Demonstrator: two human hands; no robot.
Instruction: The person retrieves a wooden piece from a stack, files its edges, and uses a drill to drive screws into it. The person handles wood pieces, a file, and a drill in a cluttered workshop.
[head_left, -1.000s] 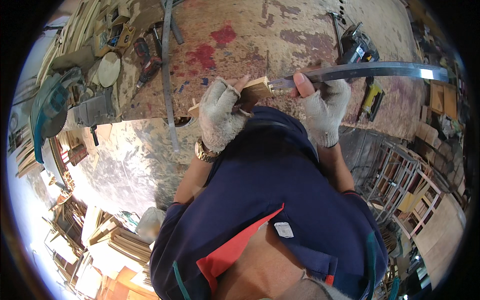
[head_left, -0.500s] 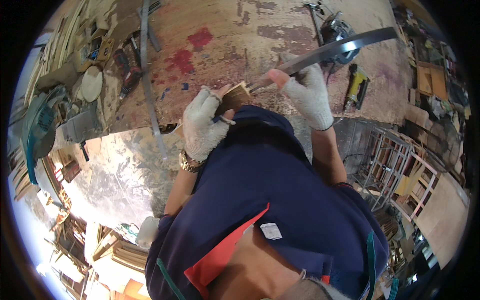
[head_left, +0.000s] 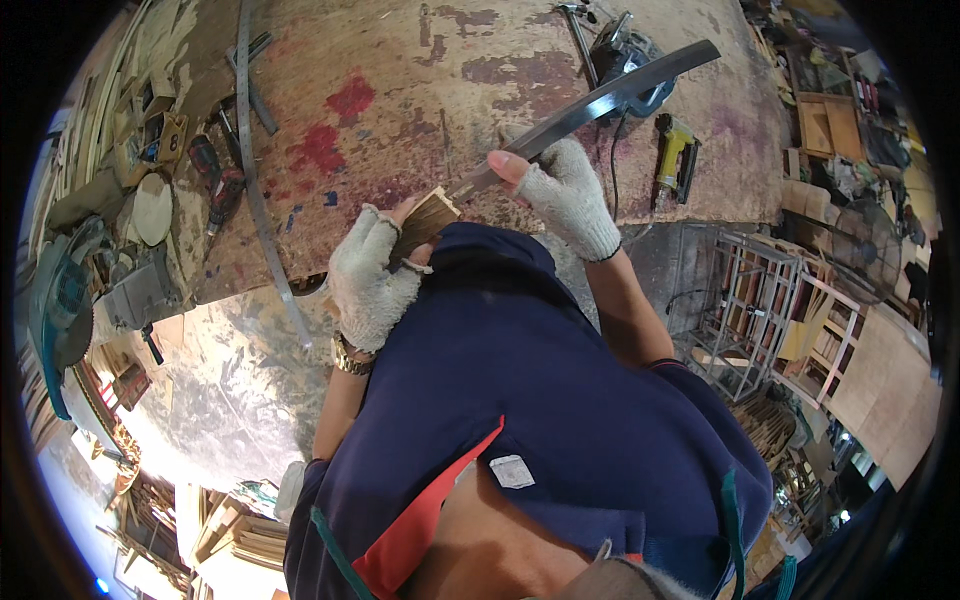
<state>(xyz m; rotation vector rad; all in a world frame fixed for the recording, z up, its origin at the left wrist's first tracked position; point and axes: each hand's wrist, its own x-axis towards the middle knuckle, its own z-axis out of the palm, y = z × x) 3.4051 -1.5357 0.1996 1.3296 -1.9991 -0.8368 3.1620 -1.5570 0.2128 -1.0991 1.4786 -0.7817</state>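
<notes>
My left hand [head_left: 375, 285], in a pale knit glove with bare fingertips, is closed round a short brown piece of wood [head_left: 425, 222] at the bench's near edge. One pale cut end of the wood faces up and right. My right hand [head_left: 570, 200], gloved the same way, grips a long, flat grey metal bar [head_left: 630, 88] between thumb and fingers. Its narrow near end meets or lies just beside the wood's cut end; I cannot tell if they touch. The bar's other end slants away to the far right, above a power tool [head_left: 650, 100].
On the worn bench [head_left: 400, 100] lie a long metal ruler [head_left: 252, 165], a red-black drill [head_left: 217, 180], a hammer [head_left: 580, 45] and a yellow nail gun [head_left: 674, 158]. A teal circular saw [head_left: 62, 290] is at left. A metal rack [head_left: 750, 310] stands at right.
The whole view has shifted, so the bench and tools appear further left. The metal bar's far end has swung slightly left. Both hands keep their holds.
</notes>
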